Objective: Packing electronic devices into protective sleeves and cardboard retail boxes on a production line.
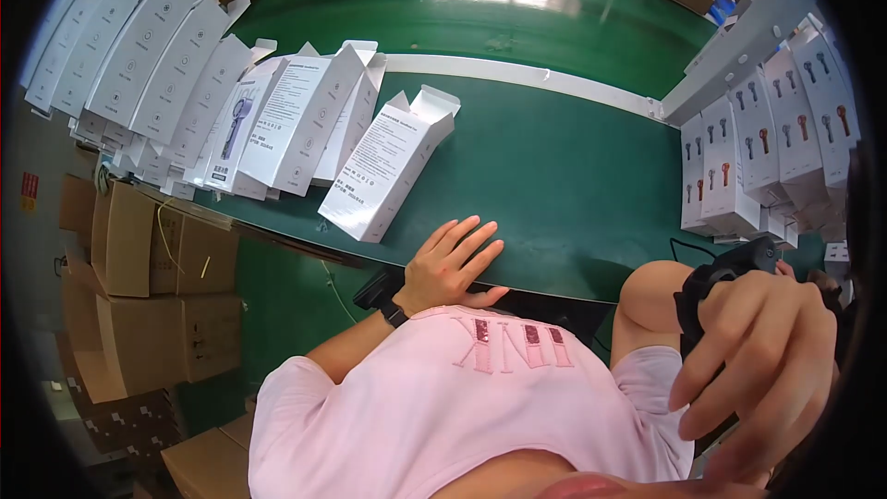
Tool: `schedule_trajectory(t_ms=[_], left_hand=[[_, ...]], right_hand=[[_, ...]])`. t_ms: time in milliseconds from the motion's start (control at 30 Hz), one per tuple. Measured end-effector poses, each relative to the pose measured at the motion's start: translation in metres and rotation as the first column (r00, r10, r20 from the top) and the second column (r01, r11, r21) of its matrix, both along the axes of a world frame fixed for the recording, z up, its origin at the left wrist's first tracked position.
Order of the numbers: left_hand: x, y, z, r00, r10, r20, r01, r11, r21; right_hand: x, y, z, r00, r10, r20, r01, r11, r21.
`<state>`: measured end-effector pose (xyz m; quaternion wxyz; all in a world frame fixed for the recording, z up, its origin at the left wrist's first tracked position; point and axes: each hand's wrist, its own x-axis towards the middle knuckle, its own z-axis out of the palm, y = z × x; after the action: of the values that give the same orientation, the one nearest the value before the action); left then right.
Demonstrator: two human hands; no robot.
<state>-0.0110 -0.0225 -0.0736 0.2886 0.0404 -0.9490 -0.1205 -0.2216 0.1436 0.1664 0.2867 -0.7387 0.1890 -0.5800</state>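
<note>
My left hand (455,263) lies at the near edge of the green table, fingers spread, with nothing in it. Just beyond it an open white carton (388,166) leans on the tabletop, its end flaps raised and dark print on its side. My right hand (762,351) is raised close to the camera at the lower right. Its fingers hang bent and a little apart, with nothing visible between them. Both wrists carry black straps with a small black device. Beside the single carton, more white cartons (300,120) with open flaps lean in a row.
Rows of white cartons (148,51) are stacked at the left. Cartons with pictures of handheld devices (758,139) stand at the right, near a metal post (730,46). A white rail (517,74) divides the table from a green belt (480,5). Brown boxes (208,323) sit on the floor.
</note>
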Motion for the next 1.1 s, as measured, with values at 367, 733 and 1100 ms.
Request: schedule_trajectory(t_ms=[367,733,1100], left_hand=[[-0.003,0.001,-0.005,1.000,-0.010,-0.024,0.010,1.000,-0.010],[0.000,-0.001,-0.006,1.000,-0.019,-0.013,0.019,1.000,0.004],[0.003,0.000,0.006,0.995,-0.104,-0.012,0.104,0.987,0.125]], right_hand=[[-0.014,-0.026,-0.001,0.958,0.238,0.160,-0.234,0.971,-0.040],[-0.030,-0.185,-0.150,0.594,-0.562,-0.576,0.769,0.607,0.202],[-0.160,-0.187,-0.176,-0.194,-0.384,-0.903,0.880,-0.475,0.013]])
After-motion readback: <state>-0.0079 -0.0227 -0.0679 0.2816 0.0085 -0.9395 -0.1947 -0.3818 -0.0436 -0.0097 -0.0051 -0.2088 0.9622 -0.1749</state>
